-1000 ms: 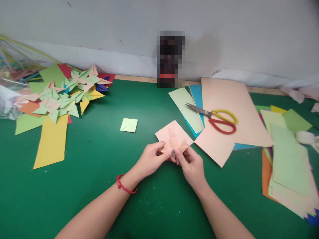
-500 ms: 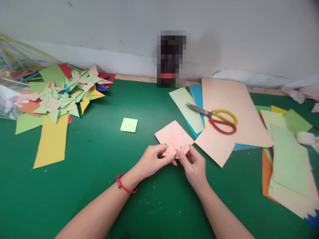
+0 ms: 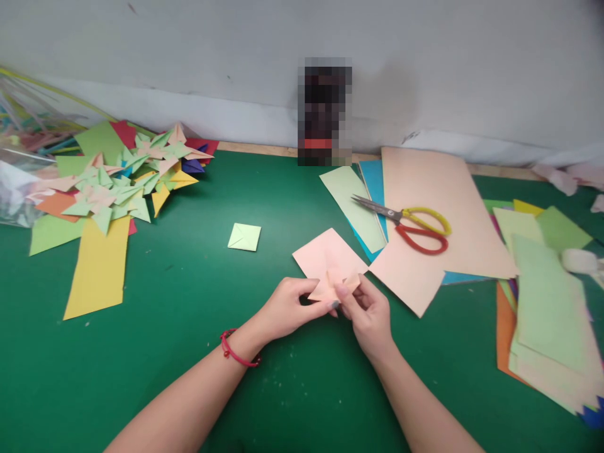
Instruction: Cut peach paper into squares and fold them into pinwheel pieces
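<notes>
Between my hands is a small folded piece of peach paper (image 3: 325, 291) with pointed flaps. My left hand (image 3: 292, 305) is closed on its left and lower side, thumb along the bottom edge. On the right, my right hand (image 3: 368, 311) pinches it between thumb and fingers. Some fingertips are hidden behind the paper. Just beyond lies a flat pink paper square (image 3: 328, 248), partly covered by the folded piece. A small folded light-green square (image 3: 244, 237) rests on the table to the left.
Scissors (image 3: 399, 217) with yellow and red handles lie on a large peach sheet (image 3: 448, 182). Folded paper stars (image 3: 108, 189) are heaped at the left beside a clear plastic bag (image 3: 19, 189). Stacked green strips (image 3: 550, 308) lie at the right. A pixelated dark object (image 3: 323, 110) stands against the wall.
My left thumb has slid slightly down and right along the folded paper's lower edge. More of the paper's upright middle flap shows. My right hand has barely shifted.
</notes>
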A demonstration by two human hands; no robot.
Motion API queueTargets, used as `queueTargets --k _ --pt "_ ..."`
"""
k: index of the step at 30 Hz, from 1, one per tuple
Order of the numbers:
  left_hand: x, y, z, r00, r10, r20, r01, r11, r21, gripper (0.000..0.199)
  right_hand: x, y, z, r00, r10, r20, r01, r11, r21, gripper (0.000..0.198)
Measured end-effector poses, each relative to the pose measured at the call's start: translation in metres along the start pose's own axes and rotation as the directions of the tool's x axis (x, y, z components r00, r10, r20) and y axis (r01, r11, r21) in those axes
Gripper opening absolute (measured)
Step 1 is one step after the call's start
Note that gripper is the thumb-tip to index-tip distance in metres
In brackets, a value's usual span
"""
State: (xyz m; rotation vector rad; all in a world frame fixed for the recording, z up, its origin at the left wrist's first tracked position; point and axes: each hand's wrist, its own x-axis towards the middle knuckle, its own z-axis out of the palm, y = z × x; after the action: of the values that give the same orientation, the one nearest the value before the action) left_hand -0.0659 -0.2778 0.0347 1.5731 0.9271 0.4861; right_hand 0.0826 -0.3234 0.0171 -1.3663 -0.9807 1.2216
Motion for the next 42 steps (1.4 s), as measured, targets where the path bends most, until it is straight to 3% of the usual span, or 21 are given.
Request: queueTargets --k 9,16,20,25,33,42 --pt "-0.0006 0.0011 -0.0006 0.999 0.029 0.035 -0.026 0.997 -0.067 0.02 0.0004 0.0026 0.0008 0.999 0.036 0.031 -0.039 0.994 0.102 0.024" --pt "-0.0012 0.0016 -0.0006 0.999 -0.002 0.05 0.006 0.997 -0.08 0.014 -0.0015 -0.0022 0.0019 0.999 -0.01 0.042 0.009 0.999 0.031 0.022" --pt "0.0005 0.0017 -0.0013 0.998 0.019 0.06 -0.013 0.994 -0.107 0.022 -0.002 -0.0036 0.0018 0.997 -0.062 0.05 0.063 0.998 -0.003 0.022" --pt "0.002 0.0015 -0.0024 0.996 0.057 0.07 -0.043 0.981 -0.189 0.032 -0.0013 -0.0008 0.0022 0.996 -0.032 0.079 0.031 0.999 0.013 0.019" --pt "0.0017 -0.0028 -0.001 0.999 0.031 -0.032 -0.036 0.984 -0.172 0.03 -0.0009 -0.0059 0.0032 0.983 -0.065 0.172 0.087 0.988 -0.124 0.025" --pt "0.0006 -0.001 0.0007 1.0 0.025 0.007 -0.023 0.972 -0.234 0.033 0.0002 -0.002 -0.0031 0.977 -0.068 0.202 0.078 0.996 -0.043 0.03"
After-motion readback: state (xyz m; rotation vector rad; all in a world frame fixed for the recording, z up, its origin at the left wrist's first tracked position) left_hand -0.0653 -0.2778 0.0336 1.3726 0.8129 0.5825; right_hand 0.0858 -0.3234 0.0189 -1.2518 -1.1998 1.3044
